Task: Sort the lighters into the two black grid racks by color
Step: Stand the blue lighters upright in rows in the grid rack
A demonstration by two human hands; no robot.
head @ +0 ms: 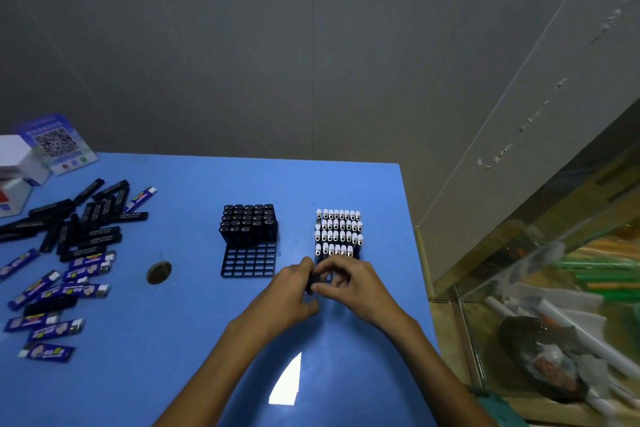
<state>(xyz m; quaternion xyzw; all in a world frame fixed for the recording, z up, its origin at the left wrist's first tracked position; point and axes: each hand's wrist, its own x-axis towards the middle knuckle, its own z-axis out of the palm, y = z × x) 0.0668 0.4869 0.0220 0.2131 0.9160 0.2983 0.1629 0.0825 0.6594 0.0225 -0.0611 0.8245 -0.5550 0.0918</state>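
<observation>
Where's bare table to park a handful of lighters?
Free: the blue table between the loose lighter pile and the black-lighter rack, and behind both racks. Crowded: left edge, and where both hands meet before the white-capped rack.

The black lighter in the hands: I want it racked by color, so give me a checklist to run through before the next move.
1. Grip: both the left hand and the right hand hold the black lighter. Ok.
2. Position: the hands are in front of the right rack, which holds white-capped lighters, not the black ones. Not ok.
3. Free cells: the left rack, with black lighters at the back, has open front rows. Ok.
4. Path to the left rack: bare table in between. Ok.
5. Which end of the lighter is up: cannot tell, the fingers cover it.
6. Loose pile on the left remains to sort. Not ok.
</observation>
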